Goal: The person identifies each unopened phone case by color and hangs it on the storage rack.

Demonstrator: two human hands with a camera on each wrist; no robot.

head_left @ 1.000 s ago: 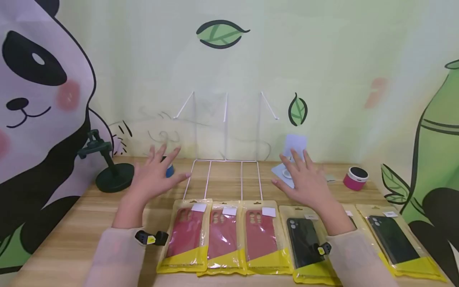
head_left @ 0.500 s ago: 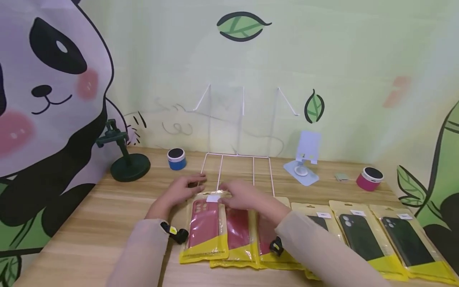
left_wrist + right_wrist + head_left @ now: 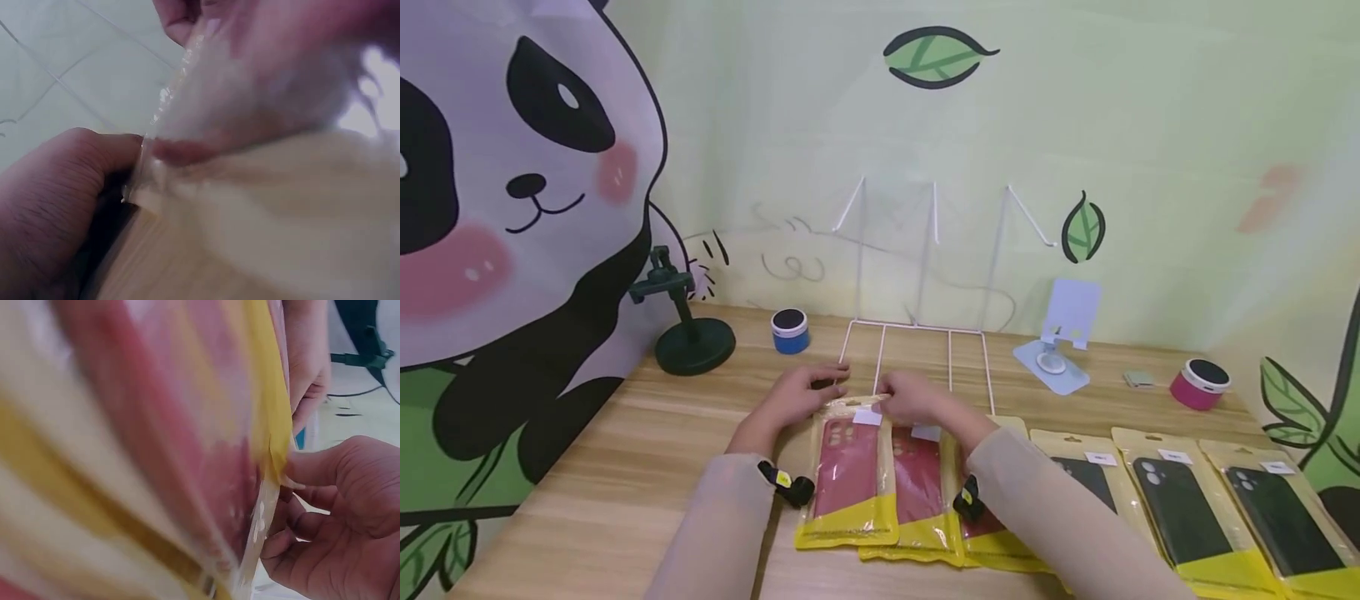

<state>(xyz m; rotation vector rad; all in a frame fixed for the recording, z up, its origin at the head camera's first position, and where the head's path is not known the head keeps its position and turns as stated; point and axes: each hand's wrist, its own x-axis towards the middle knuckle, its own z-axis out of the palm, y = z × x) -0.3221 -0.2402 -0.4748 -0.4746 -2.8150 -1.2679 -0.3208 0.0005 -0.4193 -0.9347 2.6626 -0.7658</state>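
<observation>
A yellow-edged clear plastic package with a red phone case (image 3: 847,475) stands out at the left end of a row, its top edge tipped up. My left hand (image 3: 796,397) pinches its upper left corner; in the left wrist view the thumb (image 3: 69,181) lies against the film and a fingertip shows through it. My right hand (image 3: 916,400) pinches the upper right corner, thumb and fingers meeting on the edge in the right wrist view. A second red-case package (image 3: 917,487) lies just right, partly overlapped. The third red-case package (image 3: 992,546) is mostly hidden under my right forearm.
Packages with black phone cases (image 3: 1180,508) continue the row rightward. Behind stands a white wire rack (image 3: 917,325) with upright hooks. A dark green stand (image 3: 695,343), blue round speaker (image 3: 790,332), pale blue phone stand (image 3: 1051,361) and pink speaker (image 3: 1199,385) line the back.
Both hands came down from spread, raised positions above the table to the top of the leftmost red-case package and took hold of it. The head view turned slightly left.
</observation>
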